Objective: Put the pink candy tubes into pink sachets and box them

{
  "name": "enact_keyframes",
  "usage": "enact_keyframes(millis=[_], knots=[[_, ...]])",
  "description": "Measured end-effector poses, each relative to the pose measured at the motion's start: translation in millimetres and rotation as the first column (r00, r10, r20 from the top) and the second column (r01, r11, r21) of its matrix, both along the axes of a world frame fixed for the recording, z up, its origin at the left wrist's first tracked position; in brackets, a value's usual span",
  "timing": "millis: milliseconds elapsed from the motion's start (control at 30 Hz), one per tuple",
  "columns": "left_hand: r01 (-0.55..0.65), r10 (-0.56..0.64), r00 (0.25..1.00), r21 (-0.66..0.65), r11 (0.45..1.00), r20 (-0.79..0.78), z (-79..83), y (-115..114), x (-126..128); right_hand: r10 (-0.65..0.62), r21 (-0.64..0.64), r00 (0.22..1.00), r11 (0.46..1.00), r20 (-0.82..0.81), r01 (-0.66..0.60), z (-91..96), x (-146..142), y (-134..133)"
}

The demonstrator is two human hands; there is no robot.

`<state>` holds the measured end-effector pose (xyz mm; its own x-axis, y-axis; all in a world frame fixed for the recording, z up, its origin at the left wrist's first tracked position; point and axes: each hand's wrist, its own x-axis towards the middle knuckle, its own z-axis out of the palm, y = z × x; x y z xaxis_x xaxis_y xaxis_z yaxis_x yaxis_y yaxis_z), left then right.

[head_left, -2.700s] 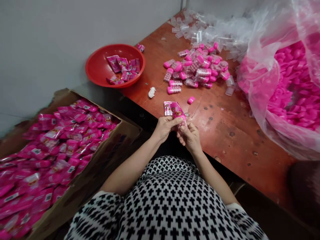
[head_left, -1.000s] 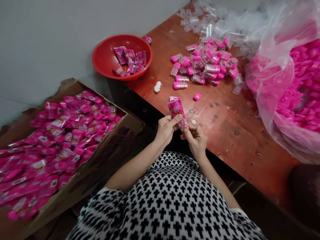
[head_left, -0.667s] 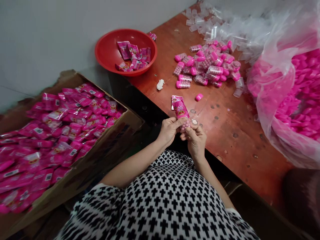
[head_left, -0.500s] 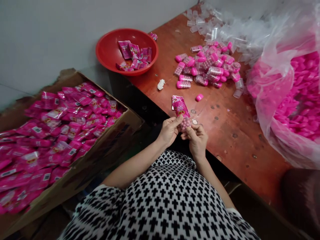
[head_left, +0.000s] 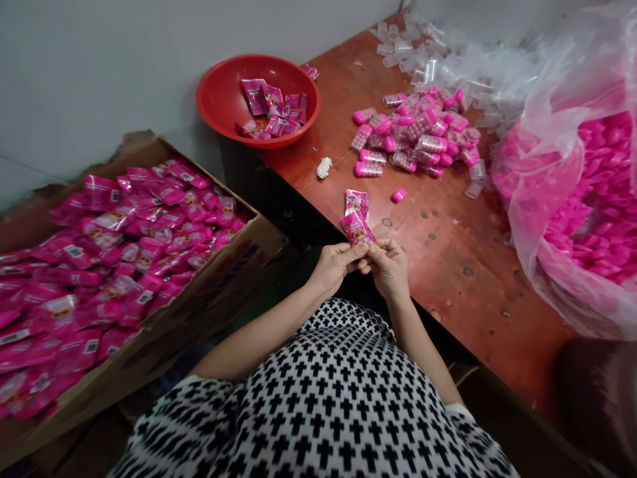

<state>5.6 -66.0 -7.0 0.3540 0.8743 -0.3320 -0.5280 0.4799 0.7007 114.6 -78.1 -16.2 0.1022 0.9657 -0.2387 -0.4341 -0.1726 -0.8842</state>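
My left hand and my right hand meet at the near edge of the wooden table. Both pinch the lower end of a pink sachet, which sticks up from my fingertips. Whatever sits inside the sachet is hidden. A second pink sachet lies flat on the table just beyond it. A loose pink cap rests a little to the right.
A cardboard box full of pink sachets stands at my left. A red bowl holds several sachets. Filled pink-capped vials are piled mid-table, clear empty vials behind. A plastic bag of pink caps fills the right.
The vial of pink beads showing below the sachet has gone from sight. My fingers have closed together on the sachet's lower end, and it now tilts lower.
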Motion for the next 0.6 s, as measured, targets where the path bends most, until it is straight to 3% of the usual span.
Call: enact_keyframes(millis=[67, 133, 233, 267, 300, 367, 433, 500, 600], knots=[[-0.089, 0.089, 0.996, 0.009, 0.996, 0.018, 7.0, 4, -20, 0.066, 0.022, 0.998, 0.998, -0.003, -0.066, 1.9, -6, 3], [-0.316, 0.315, 0.949, 0.060, 0.947, 0.025, 14.8, 11, -50, 0.095, 0.050, 0.996, 0.994, 0.003, -0.095, 4.1, -8, 4], [-0.651, 0.660, 0.750, 0.209, 0.730, 0.033, 18.9, 26, -96, 0.044, 0.059, 0.998, 0.997, 0.045, -0.046, 4.0, -3, 7], [-0.703, 0.719, 0.694, 0.239, 0.670, 0.024, 16.5, 31, -105, 0.015, 0.046, 0.998, 0.999, 0.065, -0.018, 2.7, 1, 8], [-0.711, 0.739, 0.673, 0.263, 0.652, -0.013, 12.1, 37, -109, -0.008, 0.029, 0.996, 1.000, 0.084, 0.006, 1.0, 5, 8], [-0.610, 0.684, 0.711, 0.340, 0.716, -0.163, -1.1, 49, -100, -0.035, -0.006, 0.992, 0.999, 0.120, 0.036, -3.1, 12, 9], [-0.375, 0.586, 0.716, 0.499, 0.781, -0.379, -15.8, 62, -74, -0.034, -0.023, 0.988, 0.999, 0.153, 0.038, -6.5, 16, 10], [-0.022, 0.537, 0.608, 0.664, 0.747, -0.584, -27.9, 77, -43, -0.012, -0.031, 0.983, 0.999, 0.182, 0.018, -8.2, 18, 9], [0.370, 0.530, 0.374, 0.646, 0.667, -0.761, -39.7, 97, -11, 0.022, -0.050, 0.975, 0.999, 0.220, -0.011, -7.6, 21, 9]])
